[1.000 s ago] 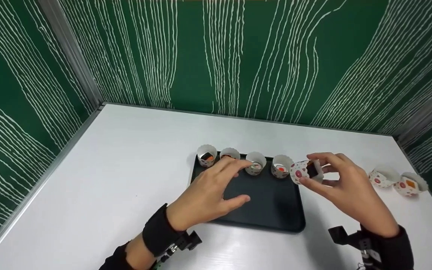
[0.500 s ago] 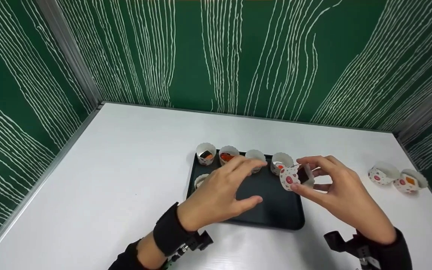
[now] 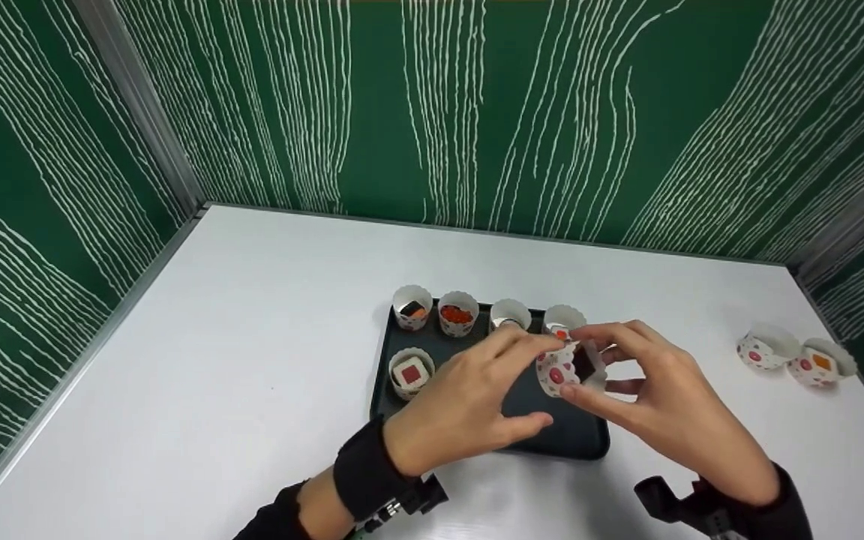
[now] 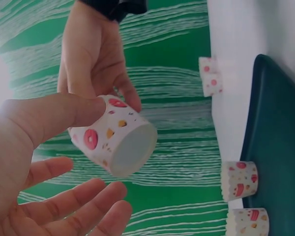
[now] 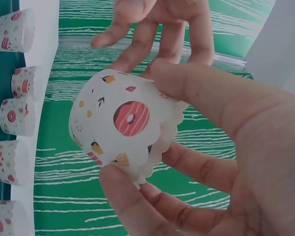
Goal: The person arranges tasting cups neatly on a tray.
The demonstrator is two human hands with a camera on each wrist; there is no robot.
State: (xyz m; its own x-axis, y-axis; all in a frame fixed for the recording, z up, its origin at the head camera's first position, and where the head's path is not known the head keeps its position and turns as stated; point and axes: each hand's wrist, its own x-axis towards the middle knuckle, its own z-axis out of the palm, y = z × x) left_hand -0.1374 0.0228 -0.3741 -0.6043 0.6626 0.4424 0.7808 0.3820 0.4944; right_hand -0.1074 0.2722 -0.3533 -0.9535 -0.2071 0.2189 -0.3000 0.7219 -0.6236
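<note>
My right hand (image 3: pixel 649 390) pinches a white paper baking cup (image 3: pixel 554 375) with a donut print, thumb on one side and fingers on the other. The cup is tipped on its side above the tray; its scalloped mouth faces the right palm and a dark piece shows inside. Beside its base is my left hand (image 3: pixel 469 405), thumb and fingers apart. In the left wrist view, the left thumb (image 4: pixel 83 109) overlaps the cup (image 4: pixel 130 145); whether it touches I cannot tell. Under both hands lies a dark tray (image 3: pixel 574 439), partly covered by them.
Along the tray's far edge stand several filled cups, one with red bits (image 3: pixel 457 315). A front-left cup (image 3: pixel 411 375) holds a white piece with a red square. Off the tray at right are two more cups, one plain-looking (image 3: pixel 760 356), one with an orange-topped piece (image 3: pixel 820 364).
The right hand has carried the cup left and slightly nearer, over the tray. The left hand has come right toward it, uncovering the cup at the tray's front left.
</note>
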